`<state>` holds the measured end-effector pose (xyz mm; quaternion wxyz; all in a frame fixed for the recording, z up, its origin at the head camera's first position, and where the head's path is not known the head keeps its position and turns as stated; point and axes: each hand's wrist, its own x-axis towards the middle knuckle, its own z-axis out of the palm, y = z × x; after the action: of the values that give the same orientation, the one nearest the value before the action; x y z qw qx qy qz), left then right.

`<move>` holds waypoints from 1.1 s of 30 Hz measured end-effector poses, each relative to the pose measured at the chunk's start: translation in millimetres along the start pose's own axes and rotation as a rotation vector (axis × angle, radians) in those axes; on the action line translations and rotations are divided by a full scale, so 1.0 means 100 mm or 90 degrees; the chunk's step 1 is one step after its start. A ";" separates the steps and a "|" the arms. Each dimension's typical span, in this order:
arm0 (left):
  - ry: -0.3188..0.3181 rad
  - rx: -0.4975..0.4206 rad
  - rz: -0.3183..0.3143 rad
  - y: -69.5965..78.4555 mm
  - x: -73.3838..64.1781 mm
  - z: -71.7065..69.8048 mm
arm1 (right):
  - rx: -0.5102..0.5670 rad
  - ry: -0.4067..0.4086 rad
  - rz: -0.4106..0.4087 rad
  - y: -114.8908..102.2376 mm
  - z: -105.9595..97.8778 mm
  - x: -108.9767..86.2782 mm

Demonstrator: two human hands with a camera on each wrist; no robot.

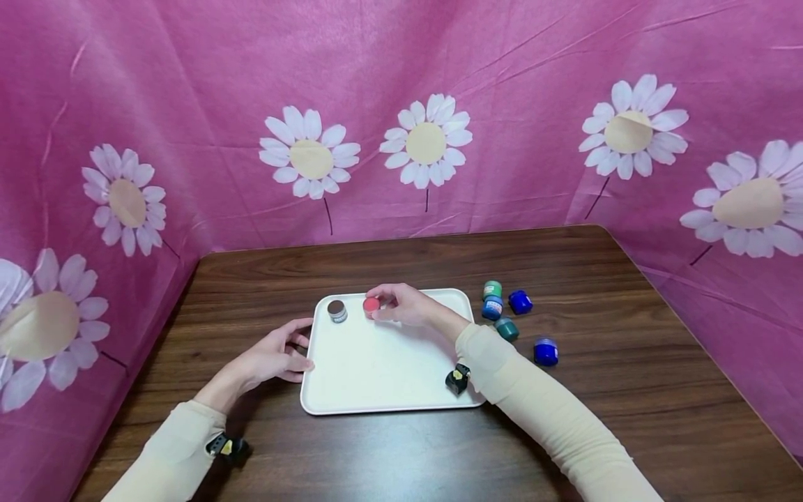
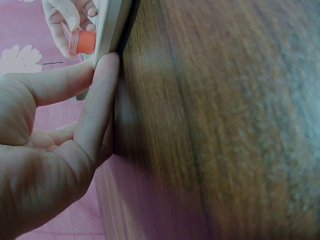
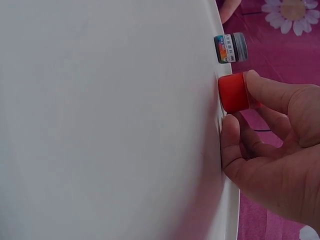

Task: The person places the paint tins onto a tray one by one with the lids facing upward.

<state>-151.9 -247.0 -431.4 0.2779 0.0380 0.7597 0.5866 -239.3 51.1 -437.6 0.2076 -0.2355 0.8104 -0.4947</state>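
A white tray lies on the wooden table. My left hand holds its left rim; in the left wrist view, fingertips meet the tray's edge just above the table. Near the tray's far edge, my right hand grips a small red paint jar by its upper part. In the right wrist view the red jar stands upright on the tray, between thumb and fingers. Left of it is an upright jar with a dark brown top; its printed label shows in the right wrist view.
Right of the tray, several paint jars are grouped on the table: a light green one, a blue one, a dark green one and dark blue ones. Pink cloth with white daisies surrounds the table.
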 end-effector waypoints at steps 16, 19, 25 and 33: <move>0.000 0.006 -0.003 0.02 -0.01 0.01 | -0.016 -0.011 0.026 -0.04 -0.02 0.01; -0.001 0.006 -0.001 0.03 -0.01 0.01 | -0.016 -0.013 0.028 -0.03 -0.03 0.01; 0.001 0.002 0.000 0.04 -0.02 0.02 | -0.013 -0.015 0.012 -0.04 -0.07 -0.01; 0.002 0.002 -0.003 0.00 0.00 0.00 | 0.015 -0.028 0.005 -0.13 -0.17 -0.11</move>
<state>-151.8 -247.1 -431.0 0.2779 0.0356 0.7614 0.5846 -238.0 63.9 -417.8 0.2298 -0.2408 0.8006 -0.4982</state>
